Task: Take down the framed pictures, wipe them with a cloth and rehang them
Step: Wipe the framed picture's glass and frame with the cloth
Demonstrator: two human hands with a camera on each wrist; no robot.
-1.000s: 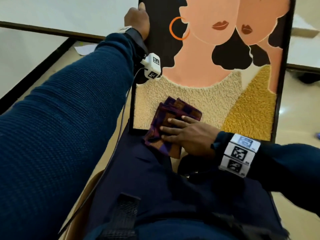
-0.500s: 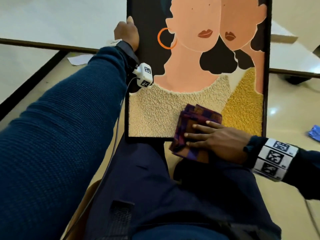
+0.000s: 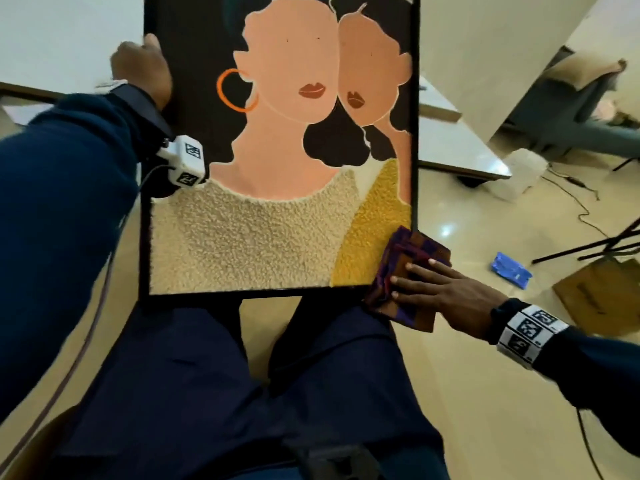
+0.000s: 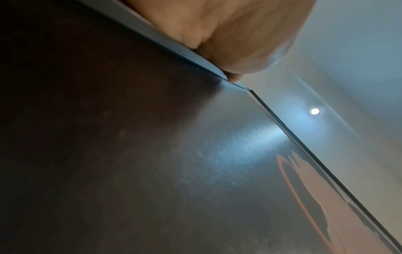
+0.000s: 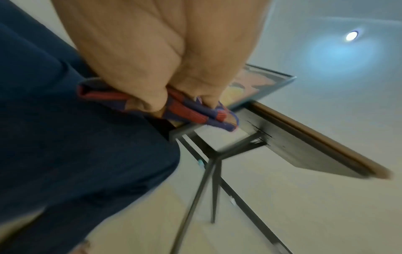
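Note:
The black-framed picture (image 3: 242,237) of two faces stands upright on my lap. My left hand (image 3: 142,71) grips its upper left edge; in the left wrist view the left hand (image 4: 228,43) wraps that edge of the picture (image 4: 195,154). The folded purple and orange cloth (image 3: 405,258) lies over the picture's lower right corner and hangs past the frame. On it lies my right hand (image 3: 433,285), fingers straight and pressing flat. In the right wrist view the right hand (image 5: 152,60) covers the cloth (image 5: 191,110) by the picture's corner (image 5: 261,86).
My dark trousers (image 3: 242,393) fill the foreground. On the floor to the right lie a blue packet (image 3: 510,270), a brown cardboard piece (image 3: 606,299), black stand legs (image 3: 588,247) and cables. A white table (image 3: 450,147) stands behind the picture.
My right hand has slid the cloth rightward along the picture's bottom, from the lower left to the lower right corner. The left hand keeps its grip on the upper left edge.

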